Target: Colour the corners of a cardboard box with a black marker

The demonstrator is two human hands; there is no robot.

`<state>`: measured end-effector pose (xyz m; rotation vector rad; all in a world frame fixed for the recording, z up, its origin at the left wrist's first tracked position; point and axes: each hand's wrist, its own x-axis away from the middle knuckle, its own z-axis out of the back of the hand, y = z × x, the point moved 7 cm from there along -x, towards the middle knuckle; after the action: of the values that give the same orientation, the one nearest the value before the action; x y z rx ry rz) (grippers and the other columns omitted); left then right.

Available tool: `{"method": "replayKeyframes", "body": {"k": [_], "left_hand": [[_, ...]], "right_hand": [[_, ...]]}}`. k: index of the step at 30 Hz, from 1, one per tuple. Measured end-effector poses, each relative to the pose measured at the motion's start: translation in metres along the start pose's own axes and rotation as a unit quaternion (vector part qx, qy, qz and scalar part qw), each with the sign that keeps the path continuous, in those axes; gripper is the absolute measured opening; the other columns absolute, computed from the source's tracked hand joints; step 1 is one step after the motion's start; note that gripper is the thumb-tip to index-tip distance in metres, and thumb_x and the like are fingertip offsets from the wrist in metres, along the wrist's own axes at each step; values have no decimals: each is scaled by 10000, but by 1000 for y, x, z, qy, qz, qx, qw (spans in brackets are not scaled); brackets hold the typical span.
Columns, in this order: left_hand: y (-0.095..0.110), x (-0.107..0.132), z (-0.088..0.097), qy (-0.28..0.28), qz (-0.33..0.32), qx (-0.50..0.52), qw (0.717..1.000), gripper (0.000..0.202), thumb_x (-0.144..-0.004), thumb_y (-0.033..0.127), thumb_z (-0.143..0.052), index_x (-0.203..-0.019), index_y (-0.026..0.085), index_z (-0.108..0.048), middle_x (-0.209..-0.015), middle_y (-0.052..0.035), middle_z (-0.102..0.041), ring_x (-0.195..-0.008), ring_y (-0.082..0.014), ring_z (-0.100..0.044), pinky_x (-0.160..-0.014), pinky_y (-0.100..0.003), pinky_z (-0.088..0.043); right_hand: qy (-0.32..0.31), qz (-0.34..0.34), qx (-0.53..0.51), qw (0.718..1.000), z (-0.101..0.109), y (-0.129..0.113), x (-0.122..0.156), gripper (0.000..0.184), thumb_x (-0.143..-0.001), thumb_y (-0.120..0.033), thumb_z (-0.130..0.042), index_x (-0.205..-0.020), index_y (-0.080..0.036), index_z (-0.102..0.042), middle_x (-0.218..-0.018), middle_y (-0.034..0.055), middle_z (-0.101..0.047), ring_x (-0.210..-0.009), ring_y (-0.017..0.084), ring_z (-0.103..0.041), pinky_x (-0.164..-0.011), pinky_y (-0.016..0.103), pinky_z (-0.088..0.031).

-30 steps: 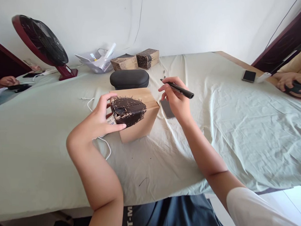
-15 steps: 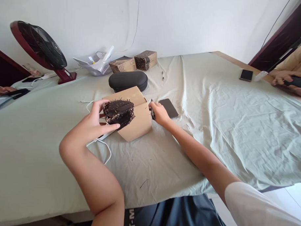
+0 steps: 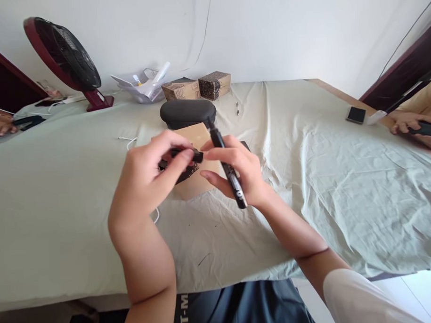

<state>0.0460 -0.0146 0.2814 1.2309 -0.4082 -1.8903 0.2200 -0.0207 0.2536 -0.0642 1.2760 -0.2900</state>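
Pinched between the thumb and fingers of my left hand (image 3: 148,173) is a short black marker cap (image 3: 198,156). My right hand (image 3: 249,167) holds a thick black marker (image 3: 229,173) that slants across the fingers, its bare nib end pointing up and away. Beneath both hands a brown cardboard box (image 3: 197,189) rests on the cloth. A dense black scribble (image 3: 188,174) on the box is mostly covered by my left hand. Behind my right hand, only a corner of a dark phone (image 3: 245,144) shows.
Behind the box lies a black zip case (image 3: 188,113). Farther back are two patterned cartons (image 3: 214,85), a plastic basket (image 3: 142,93) and a red-framed fan (image 3: 65,56). A small pen (image 3: 237,109) and another phone (image 3: 355,115) lie rightward. Other people's hands (image 3: 410,121) appear at both sides.
My left hand has let go of the box and now grips the cap. My right hand has lifted the marker from beside the box to above it. The view has shifted slightly.
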Motion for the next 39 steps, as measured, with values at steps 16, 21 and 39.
{"method": "replayKeyframes", "body": {"k": [16,21,39], "left_hand": [[-32,-3,21,73,53,136,987,62,-904,161,-783,-960,169,-758,-754,-2,-701,-680,-90,-666,-639,-170,-538],[-33,-4,24,81,34,128,988,56,-928,149,-756,-975,180,-762,-761,8,-701,-712,-78,-697,-677,-136,-554],[-75,-17,25,97,69,125,985,103,-926,289,-794,-956,213,-730,-733,0,-641,-670,-129,-615,-578,-243,-471]], "right_hand": [[20,-201,-337,920,-8,37,4,162,-1027,-353,-705,-1078,-219,-629,-858,12,-757,-734,148,-713,-713,309,-594],[30,-230,-328,916,-6,42,8,84,-1050,-295,-699,-1074,-214,-704,-877,14,-767,-747,144,-709,-747,307,-600],[21,-313,-184,932,-14,66,-1,138,-943,-300,-634,-876,-196,-697,-757,-11,-678,-669,140,-608,-649,281,-463]]}}
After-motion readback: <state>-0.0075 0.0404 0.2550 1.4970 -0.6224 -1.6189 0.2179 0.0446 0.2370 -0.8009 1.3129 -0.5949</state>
